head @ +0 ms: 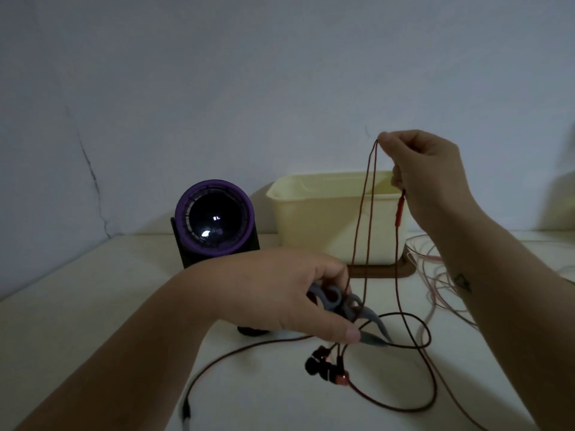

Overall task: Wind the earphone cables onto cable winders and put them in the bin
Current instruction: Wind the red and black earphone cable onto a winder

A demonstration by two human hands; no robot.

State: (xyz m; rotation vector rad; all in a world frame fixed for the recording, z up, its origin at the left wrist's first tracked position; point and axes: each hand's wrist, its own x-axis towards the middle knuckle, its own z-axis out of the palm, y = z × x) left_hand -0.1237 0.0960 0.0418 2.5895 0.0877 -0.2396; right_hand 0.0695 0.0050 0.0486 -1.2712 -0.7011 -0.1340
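My left hand [292, 293] grips a grey cable winder [342, 306] low over the table, thumb pressing its lower arm. The red earphone cable [361, 231] rises from the winder in two strands to my right hand [426, 172], which pinches the loop high in front of the bin. A red inline piece [399, 213] hangs below that hand. The red and black earbuds [326, 367] dangle just under the winder. More red cable [404, 409] loops loosely on the table. The cream bin [314, 219] stands behind, open at the top.
A black speaker-like device with a purple ring [214, 216] stands left of the bin. A pale pink cable [435, 275] lies tangled at the right, behind my right forearm. A brown mat [379, 272] sits under the bin. The wall is close behind.
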